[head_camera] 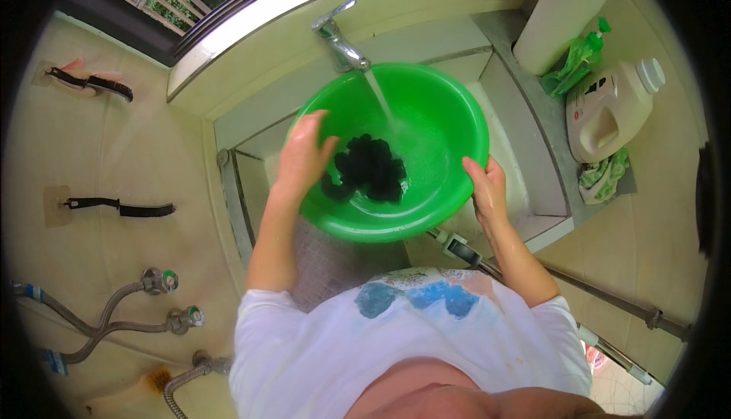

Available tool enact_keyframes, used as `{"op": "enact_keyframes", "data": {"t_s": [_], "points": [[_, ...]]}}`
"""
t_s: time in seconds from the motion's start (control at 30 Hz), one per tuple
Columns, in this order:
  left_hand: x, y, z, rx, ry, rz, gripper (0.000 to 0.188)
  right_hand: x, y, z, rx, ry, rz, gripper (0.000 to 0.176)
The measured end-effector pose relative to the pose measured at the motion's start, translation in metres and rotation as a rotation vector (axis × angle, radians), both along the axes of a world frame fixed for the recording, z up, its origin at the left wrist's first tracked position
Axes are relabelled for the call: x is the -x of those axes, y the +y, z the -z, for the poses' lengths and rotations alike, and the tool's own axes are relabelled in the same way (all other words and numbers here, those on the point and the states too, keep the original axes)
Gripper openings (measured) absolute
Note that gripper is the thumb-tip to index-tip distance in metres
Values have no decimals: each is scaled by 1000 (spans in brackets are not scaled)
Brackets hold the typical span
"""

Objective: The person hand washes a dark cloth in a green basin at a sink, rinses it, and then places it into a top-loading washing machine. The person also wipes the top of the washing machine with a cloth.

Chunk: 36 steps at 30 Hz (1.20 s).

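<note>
A green plastic basin [365,233] sits tilted over the sink, in front of me. Water runs into it from a chrome faucet [345,50]. Inside, a bundle of dark wet cloth [371,167] lies left of the middle, in shallow water. My right hand [491,185] grips the basin's right rim, thumb on top and fingers beneath. At the left rim is my left hand [305,153], slightly blurred, with its thumb apart from the fingers. Whether it touches the rim cannot be told.
On the ledge at right stand a beige jug [608,110], a green pump bottle [577,65] and a green-and-white cloth [605,178], beside a white pipe [565,13]. Two black brushes [145,210] hang on the left wall above braided hoses [108,325]. A metal rod [605,299] runs at lower right.
</note>
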<state>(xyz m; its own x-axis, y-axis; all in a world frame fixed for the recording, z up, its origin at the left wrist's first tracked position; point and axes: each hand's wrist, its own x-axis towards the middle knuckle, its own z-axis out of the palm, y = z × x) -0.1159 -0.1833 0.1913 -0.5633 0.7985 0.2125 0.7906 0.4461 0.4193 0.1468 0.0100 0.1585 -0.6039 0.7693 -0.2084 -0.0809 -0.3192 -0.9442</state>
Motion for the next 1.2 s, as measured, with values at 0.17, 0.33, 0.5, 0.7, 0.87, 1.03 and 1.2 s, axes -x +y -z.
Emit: {"op": "enact_keyframes", "data": {"t_s": [0.17,0.33,0.5,0.7,0.87,1.03,1.2], "points": [[-6,43,25,536,-377,311,66,-4,1,-5,-83,-58,-103,20],[-8,76,57,645,-314,470,53,-10,39,29,146,120,-256,32],[36,94,58,307,-290,131,37,-7,56,51,140,167,-301,38],[-37,137,41,802,-158,308,71,-7,64,57,68,176,-314,34],[-46,121,70,662,75,582,72,-7,64,50,38,174,-357,31],[-51,105,153,366,120,253,77,-1,64,54,-7,200,-410,31],[-45,135,99,549,92,520,67,-4,70,46,-13,250,-365,28]]}}
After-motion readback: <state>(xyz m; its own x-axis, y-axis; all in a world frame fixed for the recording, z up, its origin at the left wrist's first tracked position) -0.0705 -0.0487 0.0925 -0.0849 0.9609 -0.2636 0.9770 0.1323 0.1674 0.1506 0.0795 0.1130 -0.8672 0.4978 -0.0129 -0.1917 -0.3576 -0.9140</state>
